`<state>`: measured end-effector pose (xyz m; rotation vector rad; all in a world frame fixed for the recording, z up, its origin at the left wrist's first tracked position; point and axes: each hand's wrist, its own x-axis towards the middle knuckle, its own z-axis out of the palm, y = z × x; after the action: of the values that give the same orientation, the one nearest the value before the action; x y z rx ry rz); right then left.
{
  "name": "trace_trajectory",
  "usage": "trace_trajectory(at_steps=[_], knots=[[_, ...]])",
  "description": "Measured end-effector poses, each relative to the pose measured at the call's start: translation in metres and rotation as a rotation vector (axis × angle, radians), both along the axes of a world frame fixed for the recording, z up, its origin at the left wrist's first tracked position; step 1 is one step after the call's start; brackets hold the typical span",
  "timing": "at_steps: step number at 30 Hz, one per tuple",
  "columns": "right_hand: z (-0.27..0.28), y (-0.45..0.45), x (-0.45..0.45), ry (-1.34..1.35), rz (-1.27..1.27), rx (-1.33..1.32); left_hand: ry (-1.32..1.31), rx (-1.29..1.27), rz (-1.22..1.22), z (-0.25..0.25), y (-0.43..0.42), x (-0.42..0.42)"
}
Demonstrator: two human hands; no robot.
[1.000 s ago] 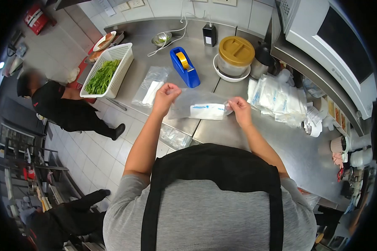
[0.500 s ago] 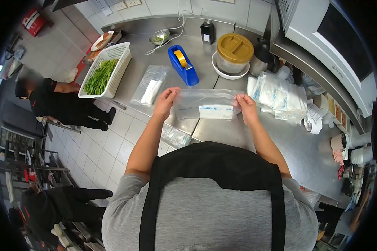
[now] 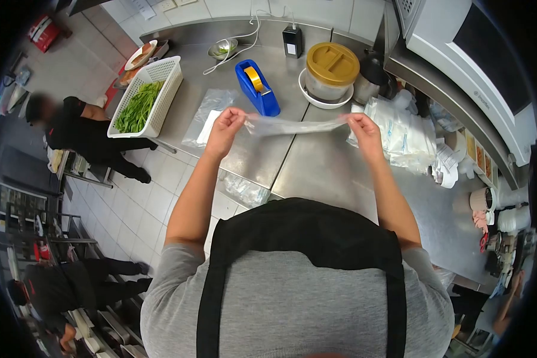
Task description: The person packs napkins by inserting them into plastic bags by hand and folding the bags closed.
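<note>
A clear plastic bag [image 3: 295, 126] is stretched level above the steel counter, seen nearly edge-on. My left hand [image 3: 225, 128] pinches its left end and my right hand [image 3: 364, 132] pinches its right end. Below and left of it, another clear bag with a white packet [image 3: 208, 126] lies flat, partly behind my left hand. A blue tape dispenser [image 3: 257, 88] with yellow tape stands just beyond the held bag. Beside my right hand is a pile of white packets in clear plastic [image 3: 404, 134].
A white basket of green vegetables [image 3: 145, 98] sits at the counter's left edge. Behind are a yellow-lidded container [image 3: 332, 64], a black adapter [image 3: 292, 41] and a metal bowl [image 3: 222, 49]. Two people [image 3: 83, 134] in black are at the left, and a microwave [image 3: 477, 65] is at upper right.
Both hands have moved up and farther apart, pulling the bag taut. It has gone from lying broad with its white packet visible to a narrow band. The people at left have shifted.
</note>
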<state>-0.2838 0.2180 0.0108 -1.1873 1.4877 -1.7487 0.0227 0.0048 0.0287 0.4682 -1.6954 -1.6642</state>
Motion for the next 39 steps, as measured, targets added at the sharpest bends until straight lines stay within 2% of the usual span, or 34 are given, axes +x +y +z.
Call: trace_trajectory(at_steps=[1, 3, 5, 8, 9, 12, 15, 18, 21, 22, 24, 25, 27, 29, 30, 33, 36, 39], knots=[[0.002, 0.007, 0.002, 0.074, 0.028, 0.005, -0.115, -0.053, -0.040, 0.013, 0.010, 0.008], [-0.004, 0.026, 0.008, 0.212, 0.079, 0.063, -0.168, -0.101, -0.133, 0.001, 0.020, 0.022], [-0.023, 0.047, 0.015, 0.341, 0.128, 0.169, -0.325, -0.204, -0.181, -0.024, 0.029, 0.037], [-0.063, 0.064, 0.021, 0.429, 0.135, 0.248, -0.491, -0.123, -0.220, -0.065, 0.047, 0.049], [-0.070, 0.063, 0.020, 0.581, 0.144, 0.181, -0.542, -0.430, -0.193, -0.073, 0.046, 0.053], [-0.060, 0.069, 0.027, 0.596, 0.093, 0.185, -0.475, -0.443, -0.143, -0.074, 0.053, 0.056], [-0.047, 0.067, 0.029, 0.822, 0.053, 0.079, -0.517, -0.700, -0.081, -0.064, 0.057, 0.054], [-0.053, 0.057, 0.024, 1.075, 0.113, -0.078, -0.446, -0.780, -0.064, -0.075, 0.056, 0.050], [-0.061, 0.046, 0.032, 0.769, 0.020, 0.106, -0.357, -0.324, -0.017, -0.079, 0.050, 0.041], [-0.061, 0.042, 0.033, 0.653, -0.056, 0.106, -0.308, -0.303, 0.021, -0.077, 0.044, 0.039], [-0.034, 0.032, 0.040, 0.417, -0.204, 0.106, -0.211, -0.259, 0.097, -0.039, 0.039, 0.029], [-0.024, 0.028, 0.039, 0.401, -0.193, 0.119, -0.251, -0.290, 0.140, -0.014, 0.042, 0.025], [-0.005, 0.022, 0.040, 0.363, -0.170, 0.148, -0.178, -0.256, 0.112, -0.002, 0.038, 0.026], [0.025, 0.016, 0.040, 0.378, -0.216, 0.051, -0.055, -0.268, 0.103, 0.016, 0.033, 0.020], [0.029, 0.020, 0.043, 0.378, -0.236, 0.020, -0.096, -0.184, 0.079, 0.015, 0.030, 0.020], [0.009, 0.003, 0.022, 0.234, -0.085, 0.183, -0.158, -0.005, 0.033, 0.009, 0.019, 0.015], [0.003, -0.008, 0.018, 0.058, -0.056, 0.054, -0.156, -0.011, 0.032, 0.002, 0.016, 0.010], [0.006, 0.004, 0.018, 0.269, -0.004, 0.039, -0.199, -0.089, -0.031, 0.000, 0.009, 0.019]])
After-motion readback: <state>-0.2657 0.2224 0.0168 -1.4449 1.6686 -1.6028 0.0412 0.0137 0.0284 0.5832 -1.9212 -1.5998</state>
